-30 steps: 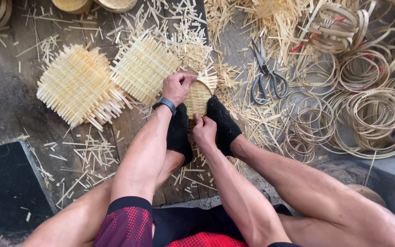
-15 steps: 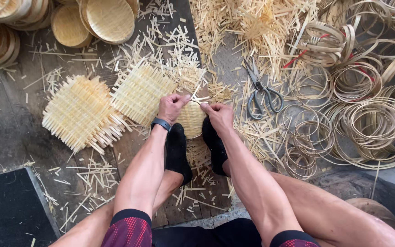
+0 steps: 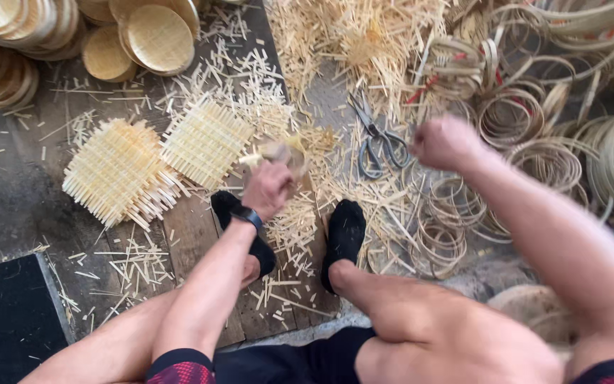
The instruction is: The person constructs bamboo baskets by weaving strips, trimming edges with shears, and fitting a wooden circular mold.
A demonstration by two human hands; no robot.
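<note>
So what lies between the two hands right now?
In the head view, scissors lie on scattered bamboo offcuts between left hand and right hand.

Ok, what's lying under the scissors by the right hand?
The scissors rest on loose pale bamboo trimmings spread over dark plank flooring. The right hand is beside them, not touching. What lies directly beneath the blades and handles is covered.

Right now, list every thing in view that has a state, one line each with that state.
Left hand: closed on a small woven disc.
Small woven disc: held up, blurred.
Right hand: fisted, lifted, holding nothing visible.
Scissors: lying flat on the floor, blades shut.
Two square woven mats: flat, edges untrimmed.
Round woven trays: stacked, finished.
Bamboo hoops: coiled, piled loosely.
Strip offcuts: scattered.
</note>
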